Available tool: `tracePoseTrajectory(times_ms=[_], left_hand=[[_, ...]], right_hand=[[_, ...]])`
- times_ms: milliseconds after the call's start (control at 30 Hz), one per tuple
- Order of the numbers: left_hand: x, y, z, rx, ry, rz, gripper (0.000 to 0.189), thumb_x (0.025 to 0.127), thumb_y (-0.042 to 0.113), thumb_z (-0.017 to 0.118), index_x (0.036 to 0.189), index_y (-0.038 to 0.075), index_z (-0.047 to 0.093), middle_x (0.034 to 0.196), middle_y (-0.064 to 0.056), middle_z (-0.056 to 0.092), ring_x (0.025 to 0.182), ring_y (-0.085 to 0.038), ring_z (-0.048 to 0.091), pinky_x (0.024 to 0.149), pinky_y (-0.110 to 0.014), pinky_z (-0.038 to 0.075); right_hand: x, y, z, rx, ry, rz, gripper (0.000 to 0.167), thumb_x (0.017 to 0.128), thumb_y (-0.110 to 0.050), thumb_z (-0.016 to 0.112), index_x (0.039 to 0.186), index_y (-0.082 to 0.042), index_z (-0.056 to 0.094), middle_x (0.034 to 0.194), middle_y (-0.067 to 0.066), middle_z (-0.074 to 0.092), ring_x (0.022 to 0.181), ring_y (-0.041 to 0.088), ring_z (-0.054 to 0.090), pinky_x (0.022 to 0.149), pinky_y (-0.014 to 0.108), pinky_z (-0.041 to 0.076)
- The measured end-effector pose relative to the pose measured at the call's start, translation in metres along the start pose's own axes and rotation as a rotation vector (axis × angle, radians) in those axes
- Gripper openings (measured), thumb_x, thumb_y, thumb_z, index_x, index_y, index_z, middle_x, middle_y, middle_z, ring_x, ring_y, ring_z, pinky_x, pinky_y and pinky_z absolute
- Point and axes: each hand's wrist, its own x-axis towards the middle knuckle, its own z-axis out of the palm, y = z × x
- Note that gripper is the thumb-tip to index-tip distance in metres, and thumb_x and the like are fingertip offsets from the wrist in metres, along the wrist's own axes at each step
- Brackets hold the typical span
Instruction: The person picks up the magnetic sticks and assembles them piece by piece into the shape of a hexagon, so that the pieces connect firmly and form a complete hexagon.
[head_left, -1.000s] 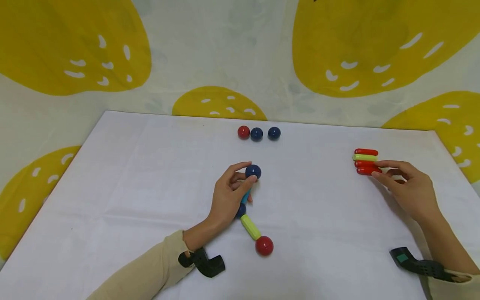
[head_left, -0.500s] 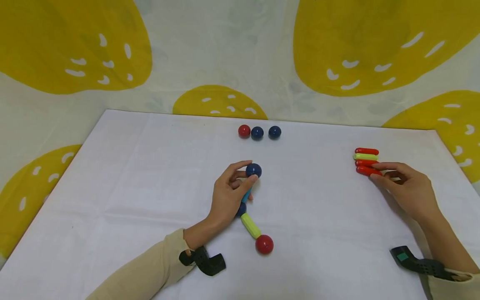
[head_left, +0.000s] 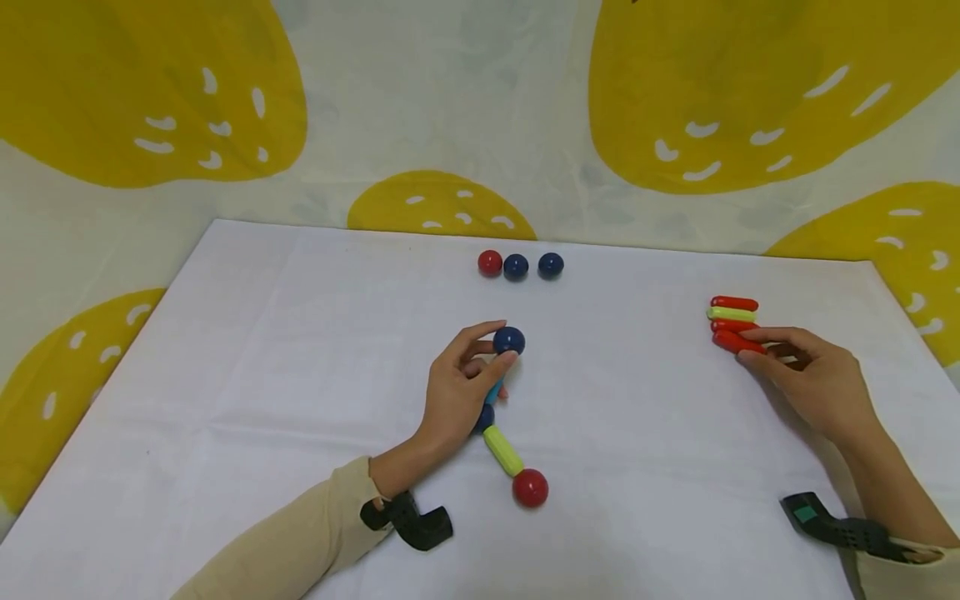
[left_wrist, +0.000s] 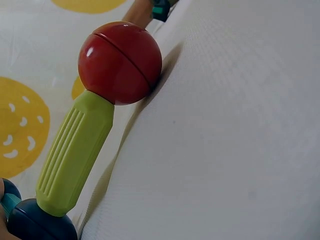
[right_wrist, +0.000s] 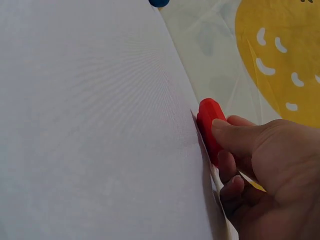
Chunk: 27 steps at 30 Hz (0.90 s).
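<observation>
"What has each hand got?"

"The right hand [head_left: 817, 379] pinches a red rod [head_left: 738, 342] between thumb and fingers, by its 4 o'clock end. The left hand [head_left: 453, 392] pinches a navy ball [head_left: 509, 341], thumb at 6 o'clock, a fingertip at 11."

"Why hold it there?"

"Probably to steady everything joined on below. A blue rod [head_left: 492, 393], partly hidden by the hand, runs toward 7 o'clock to a second navy ball [head_left: 483, 419]; from that, a lime rod [head_left: 503, 451] points to 5 o'clock and ends at a red ball [head_left: 531, 488]. The grip also leaves the upper ball's 3 o'clock side bare."

"And why take the rod by its end?"

"Another red rod [head_left: 726, 326], a spare lime rod [head_left: 731, 314] and a far red rod [head_left: 734, 303] crowd it at 12 o'clock, so the end seems easiest to reach. Whether it's off the table [head_left: 300, 350], I can't tell."

"What about the loose balls?"

"At 12 o'clock from the held ball, near the far edge: a loose red ball [head_left: 490, 263], a loose navy ball [head_left: 516, 267] just beside it, and one more navy ball [head_left: 551, 266] slightly apart. Presumably parked there for working room."
</observation>
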Motion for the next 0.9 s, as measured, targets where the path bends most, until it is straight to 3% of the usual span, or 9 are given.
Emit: tracePoseTrajectory(times_ms=[133, 267, 367, 600, 900], left_hand=[[-0.001, 0.001, 0.000, 0.001, 0.000, -0.001, 0.037, 0.092, 0.007, 0.064, 0.128, 0.008, 0.059, 0.098, -0.012, 0.063, 0.060, -0.044, 0.056, 0.052, -0.022, 0.044], [-0.001, 0.001, 0.001, 0.000, -0.001, 0.009, 0.036, 0.091, 0.006, 0.065, 0.127, 0.006, 0.059, 0.097, -0.014, 0.063, 0.059, -0.044, 0.056, 0.052, -0.022, 0.044], [-0.001, 0.002, 0.001, -0.001, -0.001, 0.015, 0.036, 0.091, 0.006, 0.065, 0.127, 0.006, 0.059, 0.096, -0.015, 0.063, 0.059, -0.043, 0.056, 0.052, -0.022, 0.044], [0.000, 0.002, 0.000, 0.000, 0.002, 0.018, 0.036, 0.091, 0.005, 0.065, 0.127, 0.005, 0.059, 0.095, -0.015, 0.063, 0.058, -0.041, 0.056, 0.053, -0.023, 0.046], [0.000, 0.003, 0.001, 0.000, 0.005, 0.007, 0.036, 0.091, 0.007, 0.065, 0.127, 0.006, 0.060, 0.094, -0.014, 0.064, 0.058, -0.040, 0.057, 0.053, -0.022, 0.046]], right_hand=[[-0.002, -0.006, -0.004, 0.042, -0.002, -0.032, 0.049, 0.092, -0.046, 0.059, 0.129, -0.015, 0.057, 0.122, 0.012, 0.053, 0.087, 0.015, 0.049, 0.061, 0.009, 0.043], [-0.005, -0.020, -0.007, 0.095, 0.039, -0.112, 0.038, 0.092, -0.034, 0.064, 0.125, -0.016, 0.060, 0.106, -0.008, 0.057, 0.077, 0.002, 0.051, 0.061, 0.010, 0.043], [-0.006, -0.034, -0.006, 0.138, 0.068, -0.186, 0.033, 0.090, -0.025, 0.068, 0.122, -0.016, 0.064, 0.094, -0.018, 0.058, 0.072, 0.001, 0.053, 0.061, 0.010, 0.042], [-0.006, -0.069, 0.006, 0.197, 0.029, -0.264, 0.030, 0.086, -0.019, 0.073, 0.115, -0.014, 0.068, 0.090, -0.008, 0.063, 0.070, 0.009, 0.059, 0.057, 0.016, 0.043], [-0.006, -0.107, 0.019, 0.199, -0.033, -0.351, 0.027, 0.086, -0.018, 0.073, 0.112, -0.022, 0.069, 0.097, -0.002, 0.065, 0.076, 0.010, 0.060, 0.067, 0.013, 0.045]])
